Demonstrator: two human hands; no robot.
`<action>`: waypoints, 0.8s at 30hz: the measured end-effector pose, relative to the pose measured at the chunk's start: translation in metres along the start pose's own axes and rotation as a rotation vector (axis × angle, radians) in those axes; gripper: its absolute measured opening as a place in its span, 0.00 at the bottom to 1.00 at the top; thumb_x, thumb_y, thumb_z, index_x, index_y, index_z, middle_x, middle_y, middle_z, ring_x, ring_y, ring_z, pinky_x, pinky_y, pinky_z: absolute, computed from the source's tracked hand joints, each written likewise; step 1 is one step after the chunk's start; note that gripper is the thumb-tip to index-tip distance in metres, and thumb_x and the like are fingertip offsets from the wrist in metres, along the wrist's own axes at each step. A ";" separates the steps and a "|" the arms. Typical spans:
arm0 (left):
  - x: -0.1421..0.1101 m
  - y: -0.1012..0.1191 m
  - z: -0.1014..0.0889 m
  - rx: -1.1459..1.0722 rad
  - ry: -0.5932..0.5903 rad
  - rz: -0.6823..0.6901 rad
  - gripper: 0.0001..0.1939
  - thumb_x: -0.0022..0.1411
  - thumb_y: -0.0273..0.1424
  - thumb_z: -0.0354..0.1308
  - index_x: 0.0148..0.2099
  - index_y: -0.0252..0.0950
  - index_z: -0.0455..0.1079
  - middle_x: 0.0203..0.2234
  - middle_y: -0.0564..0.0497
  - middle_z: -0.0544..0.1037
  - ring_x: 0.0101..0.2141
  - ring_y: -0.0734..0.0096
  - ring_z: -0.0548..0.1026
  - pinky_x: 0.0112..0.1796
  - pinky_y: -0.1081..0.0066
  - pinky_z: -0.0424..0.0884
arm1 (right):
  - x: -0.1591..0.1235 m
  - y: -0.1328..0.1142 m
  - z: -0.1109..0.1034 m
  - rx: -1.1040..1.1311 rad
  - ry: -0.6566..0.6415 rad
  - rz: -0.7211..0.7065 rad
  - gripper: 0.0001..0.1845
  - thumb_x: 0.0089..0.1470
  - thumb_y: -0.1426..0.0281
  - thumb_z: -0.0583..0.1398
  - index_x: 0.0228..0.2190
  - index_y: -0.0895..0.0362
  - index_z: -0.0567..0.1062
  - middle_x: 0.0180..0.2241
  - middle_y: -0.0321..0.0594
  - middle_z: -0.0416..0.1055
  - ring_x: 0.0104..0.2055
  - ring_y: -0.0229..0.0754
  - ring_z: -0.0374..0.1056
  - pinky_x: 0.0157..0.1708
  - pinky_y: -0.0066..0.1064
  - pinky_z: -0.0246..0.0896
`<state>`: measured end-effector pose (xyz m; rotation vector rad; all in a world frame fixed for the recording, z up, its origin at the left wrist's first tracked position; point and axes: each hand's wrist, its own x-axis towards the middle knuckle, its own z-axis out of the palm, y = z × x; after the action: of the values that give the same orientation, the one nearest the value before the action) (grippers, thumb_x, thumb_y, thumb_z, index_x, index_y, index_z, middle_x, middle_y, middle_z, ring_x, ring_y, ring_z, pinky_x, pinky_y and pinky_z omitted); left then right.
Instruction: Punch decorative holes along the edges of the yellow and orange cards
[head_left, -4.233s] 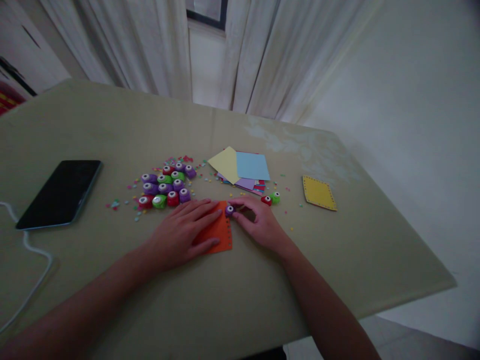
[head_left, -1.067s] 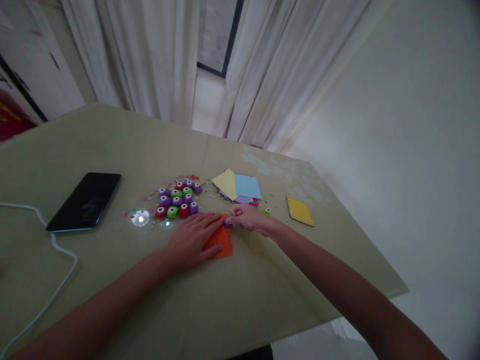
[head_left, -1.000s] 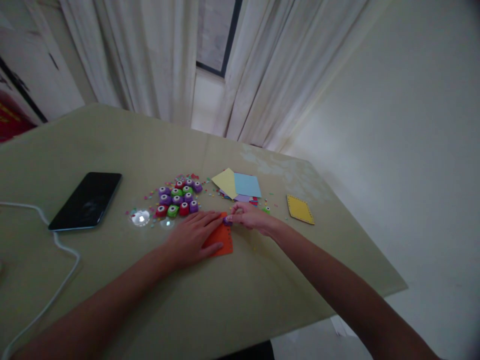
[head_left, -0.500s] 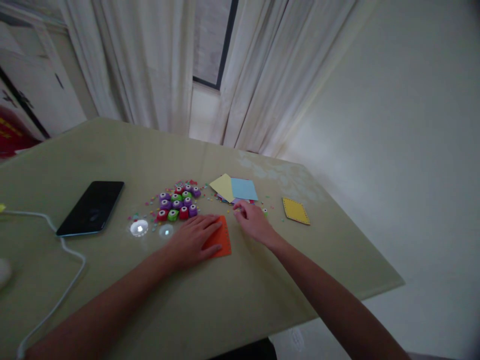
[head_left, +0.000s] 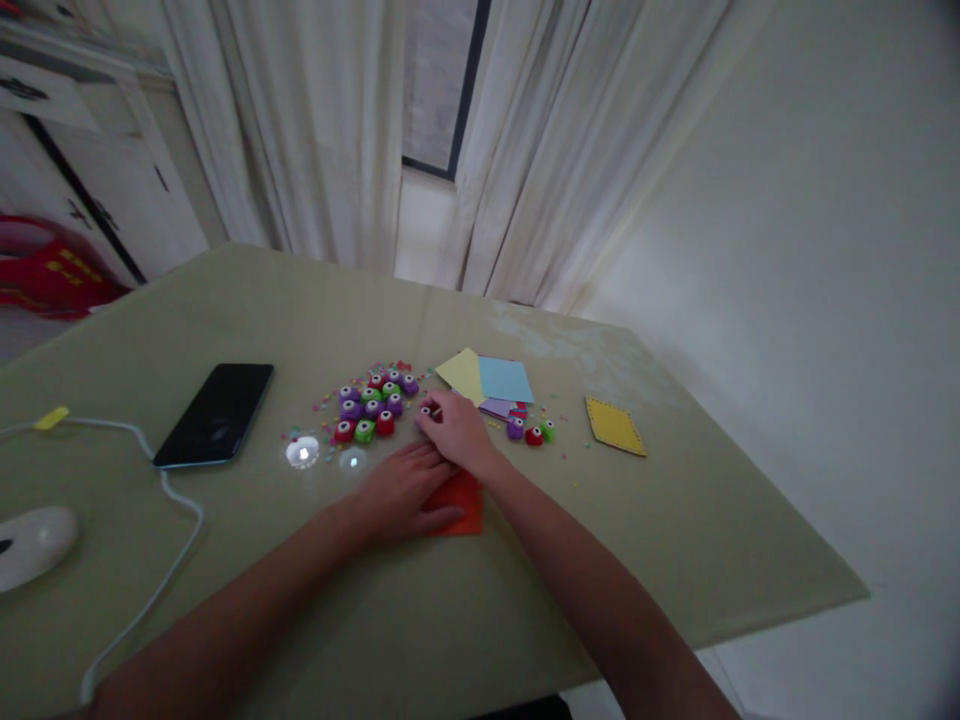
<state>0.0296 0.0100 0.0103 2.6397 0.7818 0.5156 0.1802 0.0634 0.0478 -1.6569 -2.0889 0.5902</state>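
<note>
My left hand [head_left: 409,488] lies flat, fingers stretched, on an orange paper square [head_left: 463,508] on the olive table [head_left: 525,590]. My right hand [head_left: 455,432] crosses just above it. Its fingertips are curled round a small paper punch with a white button at the right edge of a cluster of purple, green and red punches [head_left: 371,405]. To the right of that hand, a purple punch [head_left: 514,428], a red punch [head_left: 533,436] and a green punch [head_left: 548,431] stand in a row.
A stack of coloured paper squares [head_left: 487,378] lies behind the hands, and a yellow square with punched edges [head_left: 615,425] lies to the right. A black phone [head_left: 216,412], a white cable [head_left: 161,470] and a white mouse [head_left: 34,545] are at the left. Paper bits litter the table.
My right hand left the purple punch beside the red and green ones, then moved left to the punch cluster. My left hand stayed on the orange paper. The view shifted.
</note>
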 end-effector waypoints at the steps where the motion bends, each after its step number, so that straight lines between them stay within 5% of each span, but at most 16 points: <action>1: 0.001 0.000 0.000 -0.011 -0.001 -0.003 0.28 0.71 0.46 0.62 0.66 0.37 0.73 0.63 0.39 0.78 0.62 0.46 0.76 0.64 0.48 0.69 | -0.005 0.008 -0.006 -0.007 0.016 0.024 0.02 0.64 0.72 0.66 0.40 0.55 0.80 0.43 0.43 0.82 0.44 0.46 0.75 0.48 0.35 0.64; 6: 0.003 0.000 0.003 0.022 -0.002 -0.104 0.31 0.73 0.45 0.60 0.72 0.38 0.67 0.69 0.41 0.72 0.66 0.49 0.72 0.66 0.50 0.66 | -0.043 0.058 -0.031 0.016 0.092 0.112 0.07 0.66 0.70 0.64 0.45 0.55 0.80 0.45 0.46 0.82 0.48 0.49 0.77 0.52 0.39 0.66; 10: 0.002 -0.004 0.008 0.067 0.050 -0.195 0.29 0.75 0.47 0.57 0.71 0.39 0.69 0.69 0.41 0.72 0.65 0.49 0.72 0.66 0.48 0.66 | -0.066 0.084 -0.036 0.288 0.131 0.120 0.10 0.66 0.65 0.65 0.48 0.54 0.80 0.46 0.44 0.83 0.47 0.46 0.78 0.50 0.37 0.71; 24: -0.003 -0.007 0.013 0.190 0.111 -0.180 0.30 0.78 0.51 0.51 0.71 0.38 0.68 0.69 0.42 0.72 0.64 0.49 0.73 0.64 0.49 0.69 | -0.072 0.087 -0.030 0.521 0.070 0.129 0.12 0.65 0.64 0.67 0.48 0.53 0.81 0.45 0.42 0.83 0.45 0.44 0.79 0.48 0.34 0.74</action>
<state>0.0295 0.0112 -0.0049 2.6927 1.1432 0.5666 0.2817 0.0137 0.0200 -1.4806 -1.6030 1.0022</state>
